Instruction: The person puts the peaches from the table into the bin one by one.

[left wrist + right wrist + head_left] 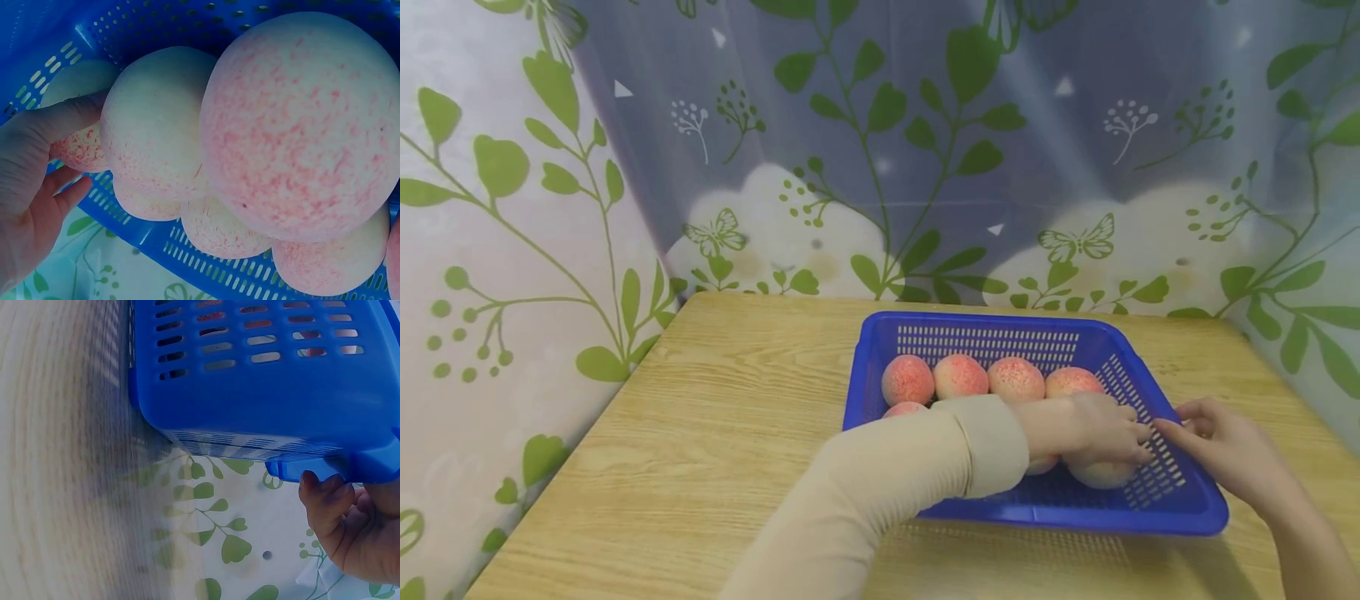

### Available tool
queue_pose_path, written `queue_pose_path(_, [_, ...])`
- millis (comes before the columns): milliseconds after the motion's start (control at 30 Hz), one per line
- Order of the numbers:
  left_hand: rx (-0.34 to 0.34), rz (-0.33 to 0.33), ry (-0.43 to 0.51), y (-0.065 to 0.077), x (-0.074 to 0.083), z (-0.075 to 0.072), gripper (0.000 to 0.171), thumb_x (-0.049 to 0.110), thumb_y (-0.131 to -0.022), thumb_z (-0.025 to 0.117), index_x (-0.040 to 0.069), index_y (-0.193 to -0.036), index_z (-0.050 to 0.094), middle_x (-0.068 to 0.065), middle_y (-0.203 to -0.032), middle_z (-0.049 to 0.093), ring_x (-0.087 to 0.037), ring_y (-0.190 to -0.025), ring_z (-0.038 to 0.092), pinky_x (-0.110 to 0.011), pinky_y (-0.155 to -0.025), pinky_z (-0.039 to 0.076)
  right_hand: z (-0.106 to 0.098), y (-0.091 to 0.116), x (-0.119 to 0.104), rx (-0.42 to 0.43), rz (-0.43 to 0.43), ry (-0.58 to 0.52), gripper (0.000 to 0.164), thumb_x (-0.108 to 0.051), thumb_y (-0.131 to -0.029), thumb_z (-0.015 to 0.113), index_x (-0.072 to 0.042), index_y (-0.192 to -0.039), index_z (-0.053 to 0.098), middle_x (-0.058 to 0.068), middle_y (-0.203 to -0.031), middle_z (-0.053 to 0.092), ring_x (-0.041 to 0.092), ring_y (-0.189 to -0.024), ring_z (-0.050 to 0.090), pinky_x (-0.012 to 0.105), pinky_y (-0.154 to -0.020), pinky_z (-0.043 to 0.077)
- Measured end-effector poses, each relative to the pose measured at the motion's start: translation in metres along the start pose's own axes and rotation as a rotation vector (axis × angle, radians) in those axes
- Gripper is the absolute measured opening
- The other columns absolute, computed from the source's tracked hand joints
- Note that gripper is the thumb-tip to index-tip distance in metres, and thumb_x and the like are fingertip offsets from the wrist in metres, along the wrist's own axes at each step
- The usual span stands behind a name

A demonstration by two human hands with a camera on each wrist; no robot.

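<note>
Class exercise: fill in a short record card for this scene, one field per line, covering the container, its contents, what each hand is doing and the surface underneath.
Container: blue basket with slotted walls
Contents: pink-speckled peaches, a row at the far wall, more near the front
Left hand: inside the basket, resting on a peach near the right wall
Right hand: fingertips at the basket's right rim
Surface: wooden table
Backdrop: leaf-patterned curtain

— Where am I looking from?
— My head view looks forward and down over the counter (715,400), at middle range. My left wrist view sits inside the blue basket (1045,329), very close; my right wrist view hugs its outer wall.
— Shared?
— All three show the basket (206,25) (262,406).
</note>
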State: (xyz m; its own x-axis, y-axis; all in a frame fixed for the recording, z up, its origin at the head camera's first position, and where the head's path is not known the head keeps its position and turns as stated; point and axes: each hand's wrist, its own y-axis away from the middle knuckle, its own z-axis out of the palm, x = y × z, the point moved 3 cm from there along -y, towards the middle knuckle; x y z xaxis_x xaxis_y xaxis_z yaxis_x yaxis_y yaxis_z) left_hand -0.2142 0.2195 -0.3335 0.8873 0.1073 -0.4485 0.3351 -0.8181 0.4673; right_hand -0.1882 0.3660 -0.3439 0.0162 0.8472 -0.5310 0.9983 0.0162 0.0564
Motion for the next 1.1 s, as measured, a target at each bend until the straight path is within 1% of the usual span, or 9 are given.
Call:
queue_pose_path(133, [0.01, 0.004, -0.002, -0.0032, 0.0017, 0.0028, 0.056, 0.033, -0.097, 0.043, 0.038, -0.146, 0.018, 0.015, -0.149, 0.019, -0.006, -0.132, 0.022, -0.021, -0.105, 0.023, 0.0006, -0.0006, 0.0008, 0.0, 0.001, 0.004, 0.06, -0.042, -0.093, 0.051, 0.015, -0.114, 0.047, 0.025, -0.092, 0.063, 0.034, -0.083, 0.059, 0.043, -0.062, 0.048])
queue_pose_path(233, [0.023, 0.008, 0.0, -0.0052, 0.002, 0.004, 0.052, 0.032, -0.098, 0.041, 0.036, -0.145, 0.02, 0.016, -0.148, 0.022, -0.005, -0.132, 0.024, -0.021, -0.105, 0.022, 0.0001, -0.0006, 0.0011, 0.007, 0.0, 0.01, 0.06, -0.042, -0.093, 0.052, 0.015, -0.113, 0.047, 0.024, -0.092, 0.063, 0.034, -0.083, 0.059, 0.041, -0.061, 0.048])
queue_pose_path(300, [0.041, 0.013, 0.001, -0.0062, 0.0025, 0.0044, 0.046, 0.032, -0.099, 0.036, 0.034, -0.143, 0.022, 0.015, -0.147, 0.025, -0.004, -0.13, 0.026, -0.021, -0.105, 0.023, -0.0001, -0.0005, 0.0012, 0.008, 0.002, 0.011, 0.06, -0.042, -0.092, 0.052, 0.015, -0.113, 0.047, 0.023, -0.091, 0.063, 0.034, -0.083, 0.059, 0.039, -0.06, 0.047])
queue_pose_path(433, [0.045, 0.001, -0.003, -0.007, 0.0044, 0.005, 0.045, 0.037, -0.101, 0.024, 0.034, -0.146, 0.018, 0.014, -0.148, 0.024, -0.004, -0.13, 0.027, -0.02, -0.104, 0.024, -0.0004, 0.0001, 0.0006, 0.008, 0.005, 0.01, 0.061, -0.042, -0.092, 0.052, 0.015, -0.113, 0.047, 0.023, -0.091, 0.063, 0.034, -0.083, 0.059, 0.041, -0.061, 0.048])
queue_pose_path(500, [0.028, -0.021, 0.031, -0.0067, 0.0053, 0.0049, 0.046, 0.04, -0.101, 0.021, 0.037, -0.147, 0.015, 0.013, -0.148, 0.024, -0.005, -0.131, 0.026, -0.02, -0.103, 0.025, -0.0002, 0.0002, 0.0002, 0.008, 0.004, 0.009, 0.061, -0.042, -0.092, 0.052, 0.015, -0.113, 0.047, 0.025, -0.092, 0.063, 0.036, -0.084, 0.059, 0.043, -0.062, 0.048])
queue_pose_path(567, [-0.003, -0.049, 0.092, -0.0059, 0.0059, 0.0044, 0.047, 0.042, -0.1, 0.02, 0.039, -0.147, 0.012, 0.012, -0.149, 0.021, -0.005, -0.132, 0.023, -0.021, -0.104, 0.023, 0.0001, 0.0, -0.0003, 0.007, 0.003, 0.008, 0.061, -0.042, -0.092, 0.052, 0.015, -0.113, 0.047, 0.026, -0.093, 0.063, 0.037, -0.084, 0.06, 0.044, -0.063, 0.048])
queue_pose_path(667, [-0.034, -0.092, 0.21, -0.004, 0.0051, 0.0027, 0.048, 0.043, -0.099, 0.023, 0.043, -0.146, 0.014, 0.011, -0.148, 0.022, -0.006, -0.132, 0.024, -0.024, -0.105, 0.023, 0.0006, -0.0006, -0.0009, 0.007, -0.001, 0.005, 0.061, -0.043, -0.092, 0.052, 0.014, -0.113, 0.047, 0.025, -0.093, 0.063, 0.035, -0.084, 0.06, 0.043, -0.062, 0.048])
queue_pose_path(767, [-0.05, -0.109, 0.27, -0.002, 0.0033, 0.0008, 0.048, 0.043, -0.099, 0.027, 0.045, -0.145, 0.015, 0.012, -0.147, 0.023, -0.007, -0.132, 0.024, -0.026, -0.106, 0.023, 0.0006, -0.001, -0.0012, 0.007, -0.007, -0.003, 0.06, -0.042, -0.093, 0.052, 0.014, -0.114, 0.047, 0.023, -0.092, 0.063, 0.033, -0.082, 0.06, 0.042, -0.062, 0.048])
queue_pose_path(1100, [-0.039, -0.112, 0.227, -0.0027, 0.0054, -0.0011, 0.046, 0.04, -0.1, 0.027, 0.046, -0.144, 0.016, 0.011, -0.148, 0.022, -0.008, -0.131, 0.025, -0.026, -0.105, 0.024, -0.0004, -0.0005, -0.0013, 0.017, -0.012, 0.012, 0.058, -0.04, -0.093, 0.051, 0.014, -0.113, 0.047, 0.021, -0.089, 0.064, 0.031, -0.08, 0.06, 0.036, -0.06, 0.046])
